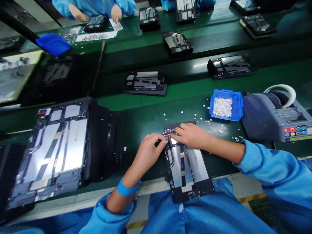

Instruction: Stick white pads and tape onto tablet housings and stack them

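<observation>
Green bench (146,117): blue bin (226,105), tape dispenser (275,117)

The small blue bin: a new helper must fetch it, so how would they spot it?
Find the grey tape machine at the right of the green bench. The small blue bin sits against its left side. Unlike the other blue tray far left, it holds white scraps.

Opened tablet chassis (187,172) flat at near edge of green bench (146,113).

Dark frame, back cover off, two silvery plates inside split by black ribbon cables running lengthwise. Long axis pointing away from bench edge, near end overhanging that edge slightly. Far end, toward middle of bench, pinched and pressed under fingertips of left hand (148,152) and right hand (192,135).
</observation>
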Demonstrator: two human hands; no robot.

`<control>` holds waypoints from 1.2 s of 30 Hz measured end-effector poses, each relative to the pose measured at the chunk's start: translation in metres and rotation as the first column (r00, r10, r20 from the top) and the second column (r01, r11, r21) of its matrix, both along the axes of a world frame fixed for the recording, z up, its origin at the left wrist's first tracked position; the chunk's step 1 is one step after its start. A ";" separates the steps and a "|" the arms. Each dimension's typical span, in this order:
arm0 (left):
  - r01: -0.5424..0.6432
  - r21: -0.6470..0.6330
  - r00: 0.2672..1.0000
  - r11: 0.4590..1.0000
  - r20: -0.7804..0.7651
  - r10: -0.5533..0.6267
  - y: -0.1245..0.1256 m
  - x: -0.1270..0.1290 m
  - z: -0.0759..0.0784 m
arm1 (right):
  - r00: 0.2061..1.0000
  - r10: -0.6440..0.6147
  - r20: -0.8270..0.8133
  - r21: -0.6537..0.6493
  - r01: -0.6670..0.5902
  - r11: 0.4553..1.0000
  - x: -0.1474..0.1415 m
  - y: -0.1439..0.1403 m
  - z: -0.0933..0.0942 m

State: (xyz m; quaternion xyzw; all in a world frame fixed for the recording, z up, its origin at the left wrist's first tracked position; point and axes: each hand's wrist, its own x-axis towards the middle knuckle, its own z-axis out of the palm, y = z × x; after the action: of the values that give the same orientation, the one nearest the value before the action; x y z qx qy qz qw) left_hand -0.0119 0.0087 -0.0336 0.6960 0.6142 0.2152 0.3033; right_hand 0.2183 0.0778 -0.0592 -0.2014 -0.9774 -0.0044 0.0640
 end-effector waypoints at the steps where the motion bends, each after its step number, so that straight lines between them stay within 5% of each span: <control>1: -0.031 -0.051 0.999 0.998 0.027 0.033 0.004 0.000 -0.001 | 1.000 0.002 0.001 -0.008 -0.002 1.000 0.001 0.001 0.000; 5: -0.021 -0.178 0.999 0.984 0.042 0.029 0.021 0.005 -0.005 | 1.000 -0.007 -0.013 -0.029 0.007 1.000 0.002 0.002 -0.003; 15: -0.054 -0.194 0.998 0.979 -0.035 0.048 0.032 0.009 -0.012 | 0.998 0.000 -0.069 0.005 0.000 1.000 0.002 0.003 -0.006; 36: -0.154 -0.002 0.982 0.988 -0.112 0.152 0.014 0.024 -0.022 | 0.998 -0.004 -0.063 0.000 0.004 1.000 0.002 0.002 -0.006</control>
State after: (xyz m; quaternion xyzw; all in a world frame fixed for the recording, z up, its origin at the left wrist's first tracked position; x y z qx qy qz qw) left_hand 0.0125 0.0223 -0.0561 0.6561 0.6830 0.1953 0.2547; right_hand 0.2201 0.0800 -0.0656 -0.2035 -0.9745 0.0018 0.0947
